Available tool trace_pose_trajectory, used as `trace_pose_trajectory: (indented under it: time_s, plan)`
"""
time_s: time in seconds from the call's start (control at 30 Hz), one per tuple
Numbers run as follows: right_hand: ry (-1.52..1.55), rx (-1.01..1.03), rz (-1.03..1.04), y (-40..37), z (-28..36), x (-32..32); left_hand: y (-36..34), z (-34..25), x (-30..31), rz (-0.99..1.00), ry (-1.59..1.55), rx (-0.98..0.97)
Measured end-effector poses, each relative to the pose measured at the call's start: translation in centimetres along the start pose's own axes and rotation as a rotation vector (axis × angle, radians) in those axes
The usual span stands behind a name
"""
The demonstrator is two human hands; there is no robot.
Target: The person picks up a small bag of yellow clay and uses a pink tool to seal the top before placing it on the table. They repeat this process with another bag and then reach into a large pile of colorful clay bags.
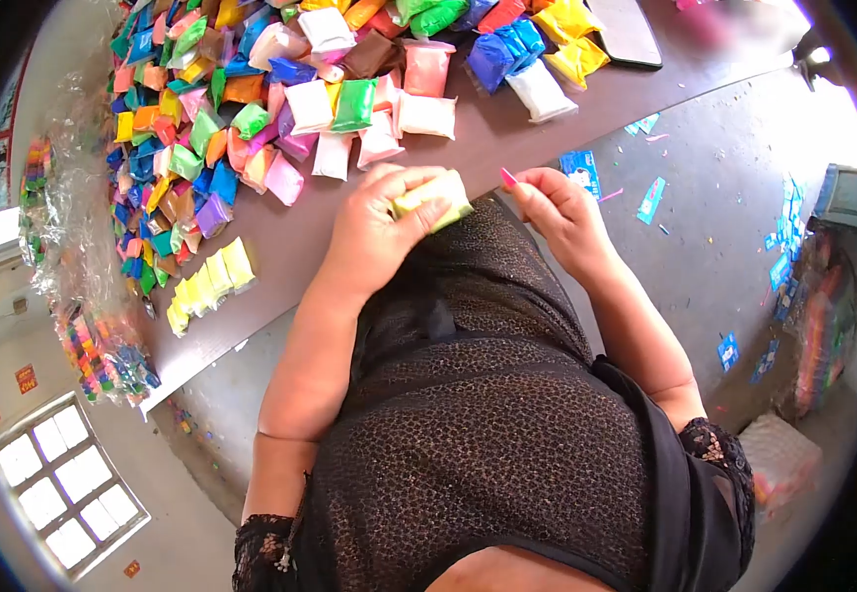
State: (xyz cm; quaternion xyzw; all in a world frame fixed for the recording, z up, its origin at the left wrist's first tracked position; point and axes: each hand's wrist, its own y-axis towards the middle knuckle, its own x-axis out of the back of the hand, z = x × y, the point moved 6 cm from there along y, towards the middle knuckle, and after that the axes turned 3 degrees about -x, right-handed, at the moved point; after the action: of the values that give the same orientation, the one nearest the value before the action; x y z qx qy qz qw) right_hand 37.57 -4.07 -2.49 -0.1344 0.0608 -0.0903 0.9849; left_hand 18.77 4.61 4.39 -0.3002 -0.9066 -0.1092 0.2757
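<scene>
My left hand (389,219) is closed around a pale yellow packet (435,200), its fingers over the top and the thumb across the front. To the right, my right hand (563,212) is held in a pinch, apart from the packet. A small pink pointed piece (509,179) sticks out at its fingertips; its other end is hidden by the fingers. On the table left of my left arm lies a row of several pale yellow packets (213,279).
A large heap of colourful packets (251,118) covers the far left of the brown table (320,252). White packets (539,91) and yellow ones lie farther right, near a dark-edged flat object (631,35). Blue wrappers (651,201) litter the floor. Clear plastic bags (78,227) hang along the left edge.
</scene>
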Motion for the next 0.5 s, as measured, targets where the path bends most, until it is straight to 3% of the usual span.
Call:
trace_pose_trajectory:
  time_s: [0.07,0.13,0.23,0.27,0.33,0.5]
  plan:
    - [-0.017,-0.019,0.043,-0.2,0.0,0.1,0.6,0.5,1.3,-0.008,0.274,-0.009]
    - [-0.286,0.060,-0.019,-0.5,0.4,-0.2,0.7,1.2,1.6,-0.040,0.308,0.012]
    - [-0.406,0.191,-0.038,-0.9,1.8,-0.9,0.1,0.0,2.6,-0.184,0.575,-0.187]
    - [-0.457,0.281,-0.064,-1.0,2.5,-1.0,0.0,0.1,2.6,-0.190,0.574,-0.186]
    - [-0.474,0.349,-0.046,-0.8,3.4,-1.6,-0.8,-0.4,1.4,-0.163,0.560,-0.396]
    - [-0.639,0.481,-0.052,-0.5,4.5,-3.8,-1.8,1.4,0.2,-0.187,0.504,-0.432]
